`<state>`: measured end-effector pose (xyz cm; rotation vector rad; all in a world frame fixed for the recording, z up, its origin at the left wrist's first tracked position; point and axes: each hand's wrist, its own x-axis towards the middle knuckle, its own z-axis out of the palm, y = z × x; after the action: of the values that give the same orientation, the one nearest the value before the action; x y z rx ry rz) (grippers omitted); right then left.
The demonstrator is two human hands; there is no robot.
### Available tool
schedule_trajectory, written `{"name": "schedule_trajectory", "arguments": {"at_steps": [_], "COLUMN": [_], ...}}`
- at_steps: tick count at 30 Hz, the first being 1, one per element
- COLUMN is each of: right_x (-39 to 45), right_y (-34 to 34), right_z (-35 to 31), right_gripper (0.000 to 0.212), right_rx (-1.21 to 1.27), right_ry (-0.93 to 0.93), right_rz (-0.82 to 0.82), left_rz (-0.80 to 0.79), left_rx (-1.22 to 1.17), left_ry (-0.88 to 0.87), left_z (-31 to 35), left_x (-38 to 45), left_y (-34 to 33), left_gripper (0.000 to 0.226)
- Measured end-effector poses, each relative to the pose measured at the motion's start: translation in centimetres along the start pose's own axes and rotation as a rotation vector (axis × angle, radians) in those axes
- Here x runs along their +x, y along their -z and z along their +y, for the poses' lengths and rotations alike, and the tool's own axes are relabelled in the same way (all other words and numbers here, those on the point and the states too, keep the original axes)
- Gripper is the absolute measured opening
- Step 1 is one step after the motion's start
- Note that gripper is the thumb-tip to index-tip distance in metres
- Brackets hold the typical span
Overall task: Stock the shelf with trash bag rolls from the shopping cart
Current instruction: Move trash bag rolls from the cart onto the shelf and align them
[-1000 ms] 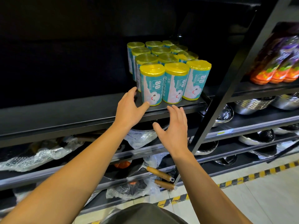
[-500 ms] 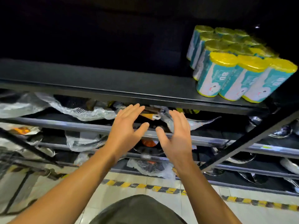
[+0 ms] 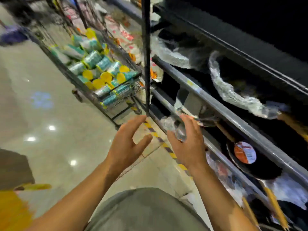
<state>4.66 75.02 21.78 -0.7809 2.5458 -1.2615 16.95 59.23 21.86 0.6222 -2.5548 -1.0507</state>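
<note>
Head view, tilted and badly smeared by motion, and both hands are up in mid-air with nothing in them. Left hand [image 3: 126, 144] hangs over the pale tiled floor [image 3: 55, 104], its grip released, fingers spread and loosely bent, thumb out to the side. Right hand [image 3: 187, 142] hovers just beside the lower rails of the shelf unit [image 3: 233, 104], grip likewise released, fingers straight and apart, fingertips in front of some crinkled clear plastic wrap [image 3: 171, 125].

Over at the upper left stands the wire shopping cart [image 3: 116, 90], well apart from both hands, and that is where the trash bag rolls [image 3: 100, 70] are: a heap of teal-and-white cylinders with yellow ends, lying every which way inside the basket. A black upright post [image 3: 146, 55] crosses in front of the cart's right edge.

On the shelf's lower levels, a dark pan with an orange-and-white label [image 3: 245, 152] lies behind the rail, with wooden handles [image 3: 273, 205] sticking out nearby. A yellow-and-black hazard stripe [image 3: 166, 147] runs along the floor at the shelf's foot.
</note>
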Motion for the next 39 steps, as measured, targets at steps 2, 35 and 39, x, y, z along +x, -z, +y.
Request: {"name": "schedule_trajectory", "arguments": {"at_steps": [2, 35, 39], "right_x": [0.0, 36.0, 40.0], "right_y": [-4.1, -39.7, -41.8], "right_z": [-1.5, -18.6, -18.0], "right_gripper": [0.067, 0.064, 0.068], "right_rx": [-0.005, -0.105, -0.137], "right_ry": [-0.001, 0.074, -0.090], "right_rz": [-0.113, -0.582, -0.512], "left_rz": [0.060, 0.181, 0.032], "left_rx": [0.011, 0.064, 0.084], "left_ry": [0.083, 0.541, 0.438], "left_z": [-3.0, -35.3, -38.9], "left_x": [-1.7, 27.7, 35.9], "left_y": [3.3, 23.8, 24.6], "left_gripper": [0.059, 0.062, 0.060]}}
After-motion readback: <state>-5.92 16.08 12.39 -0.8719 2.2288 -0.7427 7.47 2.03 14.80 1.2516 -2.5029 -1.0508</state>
